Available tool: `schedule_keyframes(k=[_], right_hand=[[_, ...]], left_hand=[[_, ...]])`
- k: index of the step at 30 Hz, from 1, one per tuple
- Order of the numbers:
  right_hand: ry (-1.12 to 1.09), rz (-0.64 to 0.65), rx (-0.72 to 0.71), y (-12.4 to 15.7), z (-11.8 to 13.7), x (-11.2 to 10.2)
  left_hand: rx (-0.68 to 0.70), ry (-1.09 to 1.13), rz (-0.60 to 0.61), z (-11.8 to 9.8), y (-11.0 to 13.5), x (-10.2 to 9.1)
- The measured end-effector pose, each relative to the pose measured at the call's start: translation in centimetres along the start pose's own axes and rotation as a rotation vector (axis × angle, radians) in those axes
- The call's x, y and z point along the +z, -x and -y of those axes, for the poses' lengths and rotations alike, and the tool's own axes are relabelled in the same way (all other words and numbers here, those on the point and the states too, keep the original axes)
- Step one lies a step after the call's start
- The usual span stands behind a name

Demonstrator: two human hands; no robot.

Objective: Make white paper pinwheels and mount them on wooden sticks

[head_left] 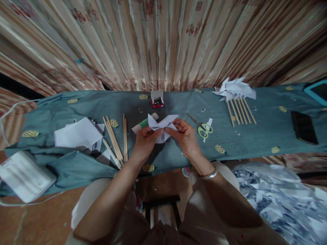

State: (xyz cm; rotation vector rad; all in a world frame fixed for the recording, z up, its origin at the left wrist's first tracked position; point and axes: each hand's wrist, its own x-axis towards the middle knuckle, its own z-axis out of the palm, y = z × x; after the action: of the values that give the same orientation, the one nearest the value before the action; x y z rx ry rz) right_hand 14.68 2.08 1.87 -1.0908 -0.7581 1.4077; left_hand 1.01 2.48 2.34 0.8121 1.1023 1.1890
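Both my hands hold a folded white paper pinwheel (161,126) just above the blue-green cloth (255,136) at the table's middle. My left hand (145,140) pinches its lower left part. My right hand (184,135) pinches its right side, fingers curled over the centre. A glue stick (143,124) lies right behind the paper. Green-handled scissors (201,127) rest just right of my right hand. Several wooden sticks (116,137) lie to the left of my left hand.
A small red box of pins (157,101) stands at the back centre. Finished paper pinwheels on sticks (236,95) lie at the back right. White paper sheets (78,136) sit at left, a dark phone (304,127) at right, paper scraps (276,194) on the floor.
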Motion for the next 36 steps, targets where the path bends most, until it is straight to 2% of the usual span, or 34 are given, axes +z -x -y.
schedule_keyframes(k=[7,17,22,31,36], right_hand=[[0.001,-0.003,0.021,-0.1,0.3,0.1],[-0.025,0.026,0.043,-0.4,0.6,-0.1],[0.046,0.071,0.040,-0.3,0.6,-0.4],[0.059,0.039,0.063,-0.4,-0.2,-0.4],[0.054,0.092,0.099,-0.3,-0.4,-0.5]], left_hand=[[0.017,-0.009,0.006,0.2,0.0,0.0],[-0.041,0.087,-0.040,-0.1,0.0,0.4],[-0.029,0.119,-0.020,-0.1,0.2,0.6],[0.001,0.063,0.013,0.7,0.2,0.3],[0.023,0.032,0.007,0.9,0.4,0.3]])
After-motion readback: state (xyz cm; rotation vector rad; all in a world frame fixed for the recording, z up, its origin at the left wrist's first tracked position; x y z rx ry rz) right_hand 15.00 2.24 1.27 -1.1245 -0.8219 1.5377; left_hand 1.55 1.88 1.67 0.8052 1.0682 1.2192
